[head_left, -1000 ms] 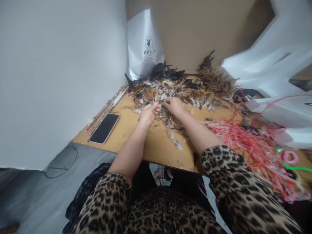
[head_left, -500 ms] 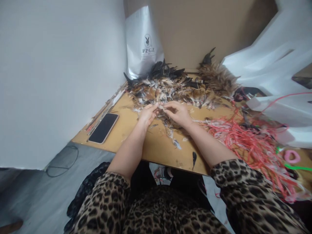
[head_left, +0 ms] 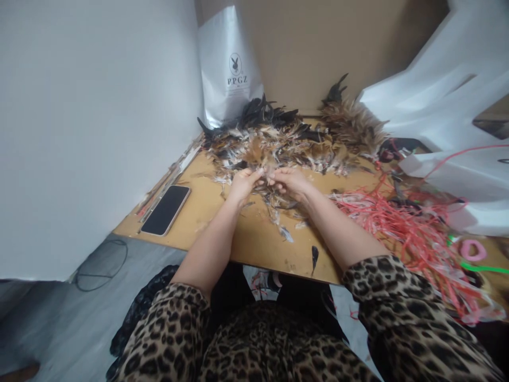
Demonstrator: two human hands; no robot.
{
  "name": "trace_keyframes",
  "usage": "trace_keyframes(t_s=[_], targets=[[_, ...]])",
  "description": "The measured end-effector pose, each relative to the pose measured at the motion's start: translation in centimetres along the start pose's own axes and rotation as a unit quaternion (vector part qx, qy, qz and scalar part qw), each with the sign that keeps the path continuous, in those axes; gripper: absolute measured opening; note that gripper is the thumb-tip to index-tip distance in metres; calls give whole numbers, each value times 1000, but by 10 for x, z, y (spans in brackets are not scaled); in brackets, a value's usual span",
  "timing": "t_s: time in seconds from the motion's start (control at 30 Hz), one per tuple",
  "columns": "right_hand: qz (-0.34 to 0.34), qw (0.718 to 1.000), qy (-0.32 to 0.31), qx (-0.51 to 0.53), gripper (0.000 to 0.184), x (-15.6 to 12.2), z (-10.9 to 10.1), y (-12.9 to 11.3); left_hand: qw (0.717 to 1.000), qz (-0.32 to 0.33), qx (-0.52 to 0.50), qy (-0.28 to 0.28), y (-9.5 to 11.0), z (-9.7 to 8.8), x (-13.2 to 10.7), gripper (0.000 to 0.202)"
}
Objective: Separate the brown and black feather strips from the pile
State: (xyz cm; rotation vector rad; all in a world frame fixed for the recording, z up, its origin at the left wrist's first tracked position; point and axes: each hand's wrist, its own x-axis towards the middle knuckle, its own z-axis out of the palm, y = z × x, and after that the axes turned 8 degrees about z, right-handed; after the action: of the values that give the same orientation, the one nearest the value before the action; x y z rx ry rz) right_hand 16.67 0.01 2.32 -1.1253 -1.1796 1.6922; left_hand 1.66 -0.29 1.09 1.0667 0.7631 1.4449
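A heap of brown, black and white feathers (head_left: 278, 143) covers the back of a wooden table (head_left: 258, 244). My left hand (head_left: 243, 183) and my right hand (head_left: 292, 181) meet at the heap's near edge, fingertips almost touching. Both hands are pinched closed on a few small feathers held between them. Loose feathers (head_left: 284, 232) lie scattered on the wood below my wrists.
A black phone (head_left: 166, 209) lies face up near the table's left edge. A white bag marked PPGZ (head_left: 230, 69) stands at the back by the wall. Red and pink strings (head_left: 401, 228) tangle on the right, beside white plastic bags (head_left: 449, 116) and a pink ring (head_left: 472, 249).
My right hand has drawn back from the heap toward my left hand, and the two now pinch feathers together. The view has shifted slightly.
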Motion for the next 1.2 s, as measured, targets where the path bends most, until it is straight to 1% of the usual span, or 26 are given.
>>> trace_keyframes(t_s=[0.1, 0.23, 0.37, 0.47, 0.73, 0.93, 1.03, 1.13, 1.2], targets=[[-47, 998, 31, 38, 27, 3, 0, 0, 999, -36, -33, -3, 2, 0, -2, 20], [-102, 991, 69, 46, 26, 6, 4, 3, 996, -87, -19, -2, 1, 2, -3, 20], [-136, 984, 111, 30, 26, 8, 10, 7, 995, -97, -18, -19, -2, 2, -3, 19], [-152, 981, 122, 17, 25, 9, 12, 10, 994, -100, -16, -30, -3, 2, -3, 18], [-152, 981, 123, 12, 26, 8, 12, 11, 995, -96, 3, -32, -1, 4, -5, 17], [-130, 985, 110, -2, 26, 5, 14, 9, 994, -78, 64, -29, 0, 5, -6, 21], [-110, 986, 124, -12, 27, 5, 11, 7, 996, -56, 62, -1, 0, 0, -2, 21], [-99, 979, 172, -36, 28, 4, 2, 1, 997, -24, 13, 70, 2, -8, 5, 17], [-102, 970, 202, -86, 26, 4, -5, -3, 994, -11, -13, 113, 3, -13, 8, 16]])
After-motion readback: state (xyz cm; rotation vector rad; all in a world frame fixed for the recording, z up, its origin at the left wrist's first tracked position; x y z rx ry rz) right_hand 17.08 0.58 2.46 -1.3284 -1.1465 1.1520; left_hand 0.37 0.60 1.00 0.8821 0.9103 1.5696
